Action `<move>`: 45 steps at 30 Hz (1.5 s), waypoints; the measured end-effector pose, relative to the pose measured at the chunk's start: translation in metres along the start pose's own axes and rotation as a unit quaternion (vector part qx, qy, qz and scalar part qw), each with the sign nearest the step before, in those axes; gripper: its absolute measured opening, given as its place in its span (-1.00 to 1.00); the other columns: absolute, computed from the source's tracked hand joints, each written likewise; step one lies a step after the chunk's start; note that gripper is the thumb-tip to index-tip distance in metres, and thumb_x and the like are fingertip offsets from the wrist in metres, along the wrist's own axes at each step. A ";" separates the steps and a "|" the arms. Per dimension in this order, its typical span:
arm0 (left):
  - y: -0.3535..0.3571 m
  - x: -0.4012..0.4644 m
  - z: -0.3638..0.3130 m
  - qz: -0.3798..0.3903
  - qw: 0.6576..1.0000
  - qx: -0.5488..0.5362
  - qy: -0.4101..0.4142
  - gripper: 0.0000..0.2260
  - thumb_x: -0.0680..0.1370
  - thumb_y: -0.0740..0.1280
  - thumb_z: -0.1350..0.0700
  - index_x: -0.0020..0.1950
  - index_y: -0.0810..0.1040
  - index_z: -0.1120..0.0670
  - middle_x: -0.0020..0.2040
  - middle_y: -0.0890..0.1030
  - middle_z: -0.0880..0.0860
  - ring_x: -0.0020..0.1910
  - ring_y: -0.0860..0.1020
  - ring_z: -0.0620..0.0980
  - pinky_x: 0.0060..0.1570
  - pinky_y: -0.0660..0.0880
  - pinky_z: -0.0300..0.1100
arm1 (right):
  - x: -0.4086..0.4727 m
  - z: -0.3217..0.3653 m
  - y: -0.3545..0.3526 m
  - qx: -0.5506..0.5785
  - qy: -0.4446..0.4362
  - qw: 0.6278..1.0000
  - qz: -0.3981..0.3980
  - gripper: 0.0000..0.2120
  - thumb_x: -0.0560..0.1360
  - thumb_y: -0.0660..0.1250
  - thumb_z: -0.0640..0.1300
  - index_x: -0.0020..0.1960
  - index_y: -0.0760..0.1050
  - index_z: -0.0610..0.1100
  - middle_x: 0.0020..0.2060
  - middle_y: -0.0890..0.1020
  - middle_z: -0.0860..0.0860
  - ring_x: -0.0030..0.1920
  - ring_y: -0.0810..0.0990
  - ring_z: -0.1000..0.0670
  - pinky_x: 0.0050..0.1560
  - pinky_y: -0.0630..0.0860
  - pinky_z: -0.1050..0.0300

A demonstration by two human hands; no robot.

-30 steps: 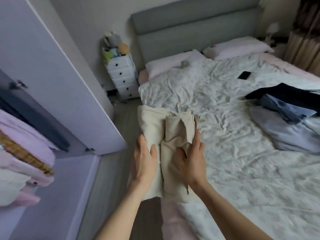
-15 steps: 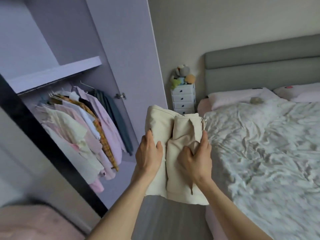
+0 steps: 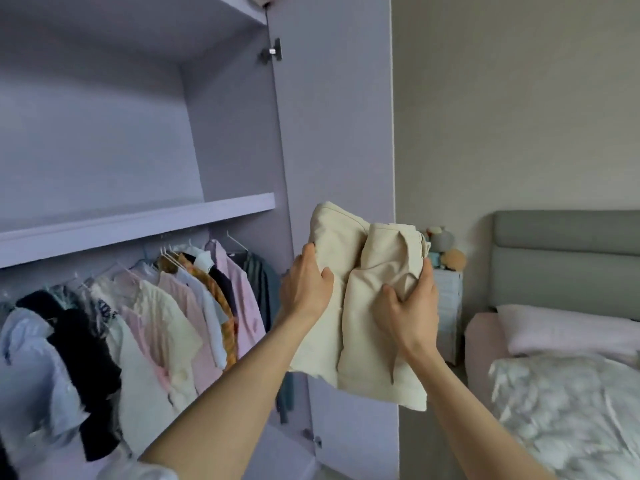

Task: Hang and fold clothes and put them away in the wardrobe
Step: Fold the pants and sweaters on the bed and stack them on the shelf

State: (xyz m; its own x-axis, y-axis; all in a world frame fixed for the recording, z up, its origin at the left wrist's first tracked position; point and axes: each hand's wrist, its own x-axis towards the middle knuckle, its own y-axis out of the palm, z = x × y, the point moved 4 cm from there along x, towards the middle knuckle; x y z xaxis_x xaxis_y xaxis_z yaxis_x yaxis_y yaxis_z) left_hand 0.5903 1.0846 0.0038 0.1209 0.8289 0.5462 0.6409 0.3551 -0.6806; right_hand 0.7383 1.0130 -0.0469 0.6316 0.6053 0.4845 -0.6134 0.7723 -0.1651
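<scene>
Both hands grip folded beige garment (image 3: 363, 306): left hand (image 3: 306, 289), right hand (image 3: 412, 306), fingers curled on cloth, so fold stays; likely bound for shelf (image 3: 138, 221).

Bedroom corner beside the bed

A bed (image 3: 568, 410) with a rumpled white patterned duvet (image 3: 568, 403) fills the lower right, a pale pink pillow (image 3: 561, 329) lying at its head against a grey padded headboard (image 3: 568, 258). Between the bed and the open lilac door stands a small white chest of drawers (image 3: 450, 306), mostly hidden, with soft toys (image 3: 446, 249) piled on top: a grey one, an orange-brown one just beside it. A plain beige wall (image 3: 512, 109) rises behind.
</scene>
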 end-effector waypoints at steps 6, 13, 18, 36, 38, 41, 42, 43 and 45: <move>-0.005 0.135 0.005 -0.063 0.997 -0.048 -0.018 -0.67 0.56 0.22 0.12 0.31 0.31 0.14 0.24 0.49 0.13 0.19 0.45 0.19 0.03 0.38 -0.06 | 0.131 0.028 0.066 0.075 -0.079 0.994 0.031 -0.32 0.51 0.27 -0.16 0.52 0.00 -0.04 0.28 0.37 -0.11 0.17 0.42 -0.13 -0.01 0.24 0.22; -0.050 0.266 0.042 -0.140 0.989 -0.043 -0.038 -0.72 0.56 0.23 0.10 0.25 0.35 0.11 0.15 0.54 0.10 0.12 0.48 0.18 0.08 0.45 -0.04 | 0.235 0.083 0.174 0.166 -0.143 0.974 0.065 -0.34 0.50 0.30 -0.17 0.50 0.06 -0.07 0.30 0.37 -0.09 0.22 0.40 -0.09 0.12 0.25 0.17; -0.072 0.351 0.071 -0.160 0.986 -0.048 -0.009 -0.67 0.55 0.25 0.10 0.30 0.35 0.09 0.22 0.52 0.07 0.19 0.46 0.15 0.13 0.43 -0.07 | 0.287 0.113 0.241 0.200 -0.176 0.962 0.049 -0.36 0.50 0.27 -0.16 0.50 0.07 -0.08 0.30 0.36 -0.08 0.23 0.39 -0.08 0.11 0.24 0.20; -0.109 0.645 0.420 -0.193 0.954 -0.137 -0.182 -0.54 0.54 0.27 0.18 0.40 0.24 0.22 0.33 0.41 0.23 0.29 0.41 0.20 0.27 0.37 0.01 | 0.442 0.218 0.678 -0.001 -0.298 0.933 0.200 -0.34 0.55 0.21 -0.01 0.52 -0.10 0.03 0.30 0.34 -0.16 0.23 0.42 -0.23 0.17 0.35 -0.07; -0.115 0.657 0.448 -0.183 0.954 -0.114 -0.208 -0.46 0.55 0.26 0.17 0.46 0.13 0.22 0.38 0.35 0.24 0.34 0.37 0.21 0.30 0.34 0.02 | 0.448 0.221 0.720 -0.006 -0.300 0.926 0.228 -0.36 0.56 0.21 -0.02 0.51 -0.05 0.00 0.32 0.34 -0.17 0.27 0.40 -0.23 0.20 0.34 -0.07; -0.118 0.670 0.483 -0.154 0.955 -0.066 -0.245 -0.39 0.59 0.22 0.09 0.50 -0.03 0.22 0.44 0.27 0.23 0.38 0.32 0.21 0.33 0.32 0.02 | 0.458 0.225 0.771 0.008 -0.301 0.913 0.274 -0.37 0.55 0.23 -0.03 0.50 -0.02 -0.01 0.34 0.33 -0.18 0.29 0.39 -0.25 0.23 0.33 -0.07; -0.120 0.670 0.490 -0.134 0.955 -0.022 -0.263 -0.37 0.60 0.20 0.04 0.51 -0.07 0.23 0.45 0.25 0.23 0.39 0.30 0.21 0.33 0.31 0.01 | 0.462 0.229 0.785 0.001 -0.301 0.912 0.278 -0.37 0.56 0.22 -0.03 0.51 -0.03 -0.02 0.35 0.32 -0.18 0.30 0.37 -0.25 0.25 0.32 -0.08; -0.118 0.670 0.498 -0.113 0.953 0.039 -0.279 -0.36 0.61 0.17 -0.02 0.51 -0.09 0.23 0.45 0.23 0.23 0.39 0.29 0.20 0.34 0.30 0.01 | 0.467 0.228 0.796 -0.023 -0.306 0.909 0.281 -0.38 0.57 0.20 -0.03 0.51 -0.05 -0.03 0.36 0.30 -0.19 0.31 0.35 -0.25 0.27 0.30 -0.09; -0.119 0.668 0.507 -0.096 0.930 0.183 -0.304 -0.36 0.59 0.17 -0.09 0.50 -0.05 0.18 0.45 0.18 0.18 0.40 0.25 0.19 0.34 0.28 0.02 | 0.476 0.227 0.815 -0.120 -0.331 0.895 0.273 -0.40 0.59 0.13 -0.05 0.52 -0.09 0.00 0.40 0.24 -0.17 0.37 0.28 -0.21 0.33 0.22 -0.13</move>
State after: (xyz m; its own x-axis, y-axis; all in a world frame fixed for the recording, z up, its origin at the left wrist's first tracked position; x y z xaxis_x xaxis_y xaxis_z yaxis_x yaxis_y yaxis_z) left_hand 0.2098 1.8151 0.2019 -0.4918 0.7869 0.3726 0.2922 0.5523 -0.7807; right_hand 0.4315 1.8869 0.2439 -0.1987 0.7192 0.6658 -0.5757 0.4641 -0.6732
